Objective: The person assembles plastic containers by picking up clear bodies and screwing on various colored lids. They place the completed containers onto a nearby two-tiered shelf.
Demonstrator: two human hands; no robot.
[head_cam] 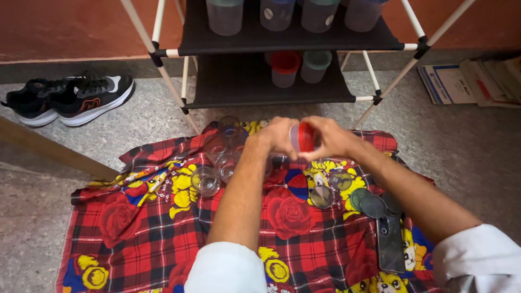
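Head view: left hand (277, 135) and right hand (328, 138) pinch red-lidded jar (303, 137) between fingertips.

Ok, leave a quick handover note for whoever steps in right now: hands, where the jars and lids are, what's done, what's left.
Left hand grips a clear jar; right hand is on its red lid, both raised over the checked cloth.
Open clear jars stand grouped on the cloth left of the hands; loose lids lie to the right, by a phone.
Done: lidded jars already sit on the black rack.
Left: the open jars have no lids yet.
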